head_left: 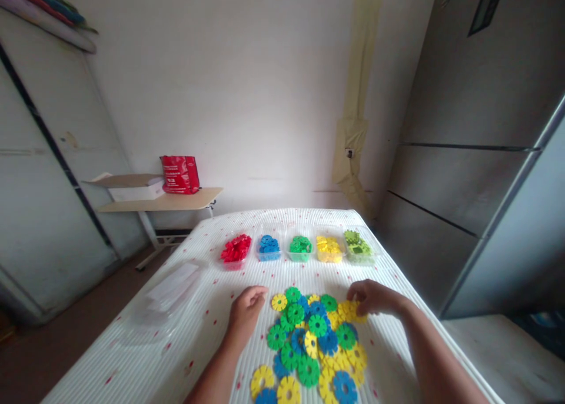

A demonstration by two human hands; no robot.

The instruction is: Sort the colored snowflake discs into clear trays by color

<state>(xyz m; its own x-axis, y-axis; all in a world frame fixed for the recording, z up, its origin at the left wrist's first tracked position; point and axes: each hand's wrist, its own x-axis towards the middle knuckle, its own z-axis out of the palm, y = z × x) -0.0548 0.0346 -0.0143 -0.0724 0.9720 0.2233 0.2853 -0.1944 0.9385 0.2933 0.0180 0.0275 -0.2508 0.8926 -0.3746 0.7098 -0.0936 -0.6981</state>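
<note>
A loose pile of notched plastic discs [308,370] in green, blue and yellow lies on the table before me. My left hand [246,311] rests at the pile's left edge, fingers loosely curled and a little apart, with nothing visible in them. Nearest to it is a yellow disc [279,302], which it does not touch. At the pile's right edge my right hand [373,297] has its fingertips closed on a yellow notched disc [361,318]. Other yellow discs lie close against that one, and my fingers partly hide them.
Behind the pile stand clear tubs of red pieces [236,248], blue discs [269,246], green discs [300,247], yellow pieces [329,248] and light green pieces [358,244]. Clear plastic packaging [172,289] lies at left. A refrigerator [459,156] stands beyond the right edge.
</note>
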